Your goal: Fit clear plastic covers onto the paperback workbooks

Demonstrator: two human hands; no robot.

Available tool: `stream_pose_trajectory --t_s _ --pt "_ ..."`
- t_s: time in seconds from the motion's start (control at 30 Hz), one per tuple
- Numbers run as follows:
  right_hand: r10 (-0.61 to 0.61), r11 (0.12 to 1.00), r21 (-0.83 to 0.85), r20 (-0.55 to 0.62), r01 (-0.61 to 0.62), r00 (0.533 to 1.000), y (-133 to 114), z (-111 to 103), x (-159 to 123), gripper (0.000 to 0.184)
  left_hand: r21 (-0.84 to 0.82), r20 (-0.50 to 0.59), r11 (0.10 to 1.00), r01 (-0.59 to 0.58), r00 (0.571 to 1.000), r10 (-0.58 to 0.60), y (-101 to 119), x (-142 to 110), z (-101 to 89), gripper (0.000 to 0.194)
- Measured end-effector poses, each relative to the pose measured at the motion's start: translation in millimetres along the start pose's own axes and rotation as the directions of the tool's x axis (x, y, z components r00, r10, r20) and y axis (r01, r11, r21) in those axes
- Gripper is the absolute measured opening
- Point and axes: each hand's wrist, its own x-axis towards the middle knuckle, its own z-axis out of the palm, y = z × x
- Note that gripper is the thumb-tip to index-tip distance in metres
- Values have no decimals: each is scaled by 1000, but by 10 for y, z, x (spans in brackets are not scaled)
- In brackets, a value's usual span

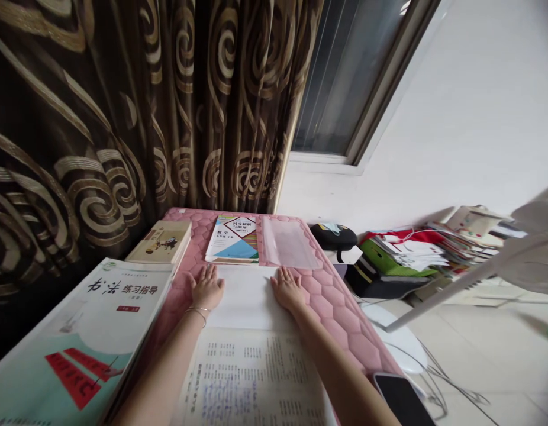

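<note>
My left hand (206, 290) lies flat with its fingers stretched out on the left edge of a blank white sheet (250, 302). On the right edge of the same sheet rests my right hand (288, 290), also flat and open. Nearer to me, between my forearms, is a printed page (251, 378) with blue handwriting; whether it joins the white sheet, I cannot tell. Just beyond my hands lie a math workbook (234, 239) and a translucent plastic book cover (289, 242). A thin bracelet (198, 310) circles my left wrist.
Calligraphy books (87, 331) and a thick beige book (161, 242) line the left side of the pink quilted surface (340, 313). A phone (402, 399) sits at the right edge. Beyond stand a white fan (451, 284), cables and piled papers (407, 254); a patterned curtain (189, 106) hangs behind.
</note>
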Motion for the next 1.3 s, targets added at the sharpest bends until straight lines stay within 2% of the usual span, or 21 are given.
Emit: stream_pose_trajectory --t_s 0.1,0.17,0.23,0.37,0.43,0.53,0.6,0.63,0.7,0.73,0.77,0.8,0.87,1.03,1.13,1.2,1.3 --pt "-10 1000 -5 -4 10 1000 -21 10 -17 64 41 -43 998 41 998 -39 16 -87 -34 55" --pt "-11 1000 -9 -10 11 1000 -29 25 -22 64 56 -76 998 5 997 -1 68 -252 -25 54" --pt "-10 1000 -17 -16 10 1000 -29 33 -22 64 44 -76 993 -113 990 116 120 -510 5 52" --pt "-14 999 -44 -30 13 999 -32 6 -29 62 0 -63 939 -343 937 343 106 -1082 50 55" --pt "-24 999 -49 -55 21 998 -88 -23 -45 59 -11 -77 938 -346 936 344 21 -1235 27 55" --pt "-134 990 -40 -68 132 989 -332 -36 -93 52 -9 -87 972 -236 968 235 -142 -1224 -52 54" --pt "-319 948 -10 -29 319 947 -598 1 -143 48 -7 -102 983 -186 978 184 -225 -1138 -97 54" --pt "-435 900 19 -2 435 900 -745 33 -170 48 -11 -108 984 -179 978 177 -251 -1097 -108 53" --pt "-671 739 105 32 665 741 -1022 111 -208 49 -28 -111 985 -172 980 168 -275 -1042 -102 52" --pt "-750 658 142 38 739 661 -1137 149 -209 50 -39 -110 985 -167 981 162 -277 -1027 -86 51" --pt "-799 597 167 39 785 600 -1231 180 -194 51 -50 -112 986 -160 982 153 -275 -1020 -64 51" --pt "-824 562 178 40 808 565 -1303 202 -159 51 -61 -118 987 -151 983 143 -273 -1016 -39 50" --pt "-839 541 175 36 823 544 -1393 213 -31 50 -81 -133 986 -144 982 132 -271 -1010 10 49" --pt "-797 604 100 36 791 603 -1511 162 356 50 -116 -139 983 -142 982 126 -291 -989 68 51" --pt "-795 604 67 -9 794 606 -1535 193 360 51 -120 -144 983 -139 982 122 -298 -990 82 50" --pt "-814 576 64 -43 815 579 -1496 232 242 50 -115 -159 983 -143 980 123 -297 -996 95 50" --pt "-871 486 103 -18 868 491 -1371 251 15 50 -110 -183 984 -141 976 119 -288 -1003 109 48"
